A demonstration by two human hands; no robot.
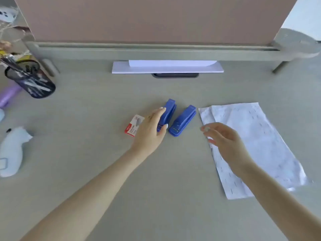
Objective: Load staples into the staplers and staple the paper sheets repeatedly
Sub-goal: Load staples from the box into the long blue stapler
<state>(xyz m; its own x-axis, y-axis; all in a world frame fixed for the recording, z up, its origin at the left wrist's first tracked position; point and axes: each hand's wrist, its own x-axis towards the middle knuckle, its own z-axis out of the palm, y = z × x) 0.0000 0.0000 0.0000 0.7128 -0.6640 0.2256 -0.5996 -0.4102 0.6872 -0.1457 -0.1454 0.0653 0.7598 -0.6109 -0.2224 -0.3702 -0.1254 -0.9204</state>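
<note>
**Reaching for the left stapler**

Reaching across the grey-beige desk (86, 119), your left hand (149, 131) covers the near end of the left blue plastic stapler (169, 111), so you cannot see its tip. The fingers curve over its far side and the thumb sits by its near right edge; whether they grip it is hard to tell. That stapler's long axis runs from near-left to far-right. The second blue plastic stapler (183, 120) lies just beside it on the right, nearly parallel, its metal-tipped end towards you. A small red-and-white staple box (132, 126) is partly hidden behind your left hand.

Your right hand (224, 141) hovers with fingers loosely spread over the left edge of the crumpled white paper sheets (260, 141), already dotted with staples. Its fingertips are blurred.
</note>
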